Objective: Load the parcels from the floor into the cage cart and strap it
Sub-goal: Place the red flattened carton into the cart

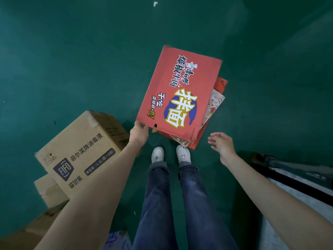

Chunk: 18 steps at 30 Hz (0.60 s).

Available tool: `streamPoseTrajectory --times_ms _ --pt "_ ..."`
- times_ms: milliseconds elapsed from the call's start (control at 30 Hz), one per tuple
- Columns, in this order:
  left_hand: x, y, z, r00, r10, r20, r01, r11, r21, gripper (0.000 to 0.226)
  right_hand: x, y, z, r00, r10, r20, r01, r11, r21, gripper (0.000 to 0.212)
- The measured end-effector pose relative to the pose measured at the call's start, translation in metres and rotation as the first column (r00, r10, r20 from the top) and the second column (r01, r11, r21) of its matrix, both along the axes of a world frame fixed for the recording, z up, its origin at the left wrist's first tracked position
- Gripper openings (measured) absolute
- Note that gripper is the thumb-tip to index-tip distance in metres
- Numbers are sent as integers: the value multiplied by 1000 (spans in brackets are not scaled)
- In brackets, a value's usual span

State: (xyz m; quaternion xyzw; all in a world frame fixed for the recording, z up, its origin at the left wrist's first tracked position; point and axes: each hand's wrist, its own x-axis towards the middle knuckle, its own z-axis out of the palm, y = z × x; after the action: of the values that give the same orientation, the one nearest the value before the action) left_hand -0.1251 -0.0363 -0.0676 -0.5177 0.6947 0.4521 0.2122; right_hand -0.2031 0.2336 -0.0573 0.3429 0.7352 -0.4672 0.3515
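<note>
A flat red noodle carton with white and yellow lettering hangs tilted above the green floor in front of my feet. My left hand grips its near left corner. Beneath it lie other flat pieces: a floral patterned one and a red one. My right hand hovers with fingers spread, to the right of the carton's near edge and apart from it. A brown cardboard parcel with a dark FIFO label sits at the left on the floor.
Smaller brown boxes lie under and behind the FIFO parcel at the lower left. A dark metal frame with a grey base shows at the right edge. My shoes stand just below the carton. A white scrap lies far off.
</note>
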Motion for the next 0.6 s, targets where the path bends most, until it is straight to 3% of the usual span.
streamPoseTrajectory --times_ms 167,333,467,600 --pt "-8 -26 -71 984 -171 51 173 984 -37 45 -9 -19 -63 999 -1 36 0 999 37 13" --pt "-13 -49 -139 968 -226 106 233 970 -61 61 -7 -32 -121 994 37 100 -43 997 56 45" --pt "-11 -68 -191 968 -185 169 194 980 -38 65 2 -39 -168 989 58 134 -60 998 12 45" --pt "-11 -75 -219 987 -81 141 70 994 79 61 12 -38 -198 982 84 171 -77 996 -46 39"
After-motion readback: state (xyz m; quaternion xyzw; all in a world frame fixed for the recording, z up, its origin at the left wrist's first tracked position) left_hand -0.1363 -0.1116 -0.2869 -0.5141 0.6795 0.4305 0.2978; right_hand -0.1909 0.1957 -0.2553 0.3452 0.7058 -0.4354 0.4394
